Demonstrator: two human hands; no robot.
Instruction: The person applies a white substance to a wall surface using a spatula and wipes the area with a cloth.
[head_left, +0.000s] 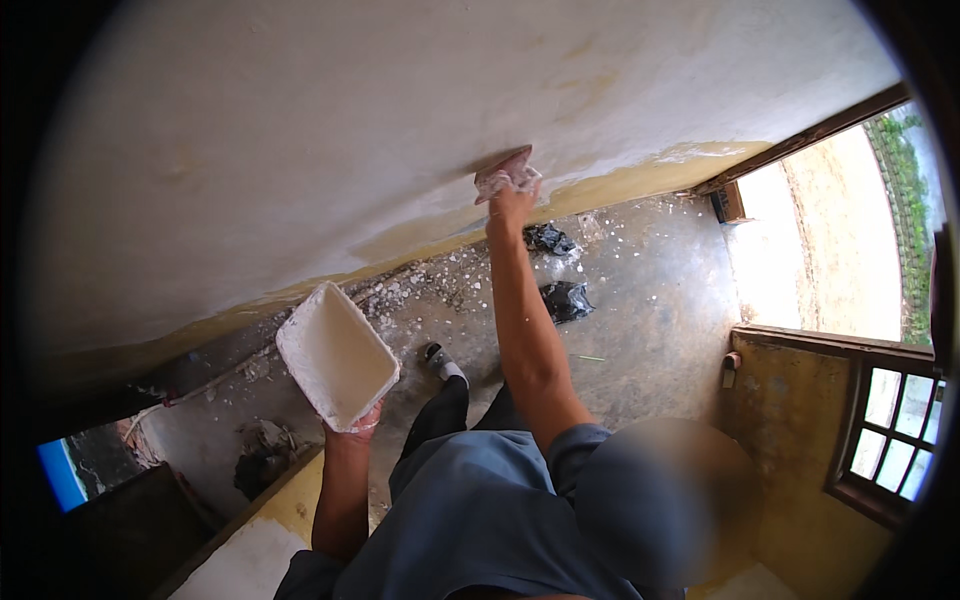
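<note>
My left hand [364, 424] grips the lower end of a white rectangular tub [303, 352], its rim crusted with plaster. Creamy white plaster [345, 360] coats the inside. With my right arm stretched forward, my right hand [514, 192] is closed on a flat, reddish-brown plaster spreader [518, 158] held against the wall [330, 130]. White paste smears both the spreader and my fingers. Fresh whitish coating covers most of the wall above, while a yellowish strip [600, 190] shows along its bottom.
White crumbs [440, 285] litter the concrete floor [660, 290] along the wall's foot. Two crumpled black plastic bags [566, 300] lie near my right forearm. A doorway [830, 230] opens at the right, above a barred window [895, 430]. A low yellow partition [285, 515] stands at lower left.
</note>
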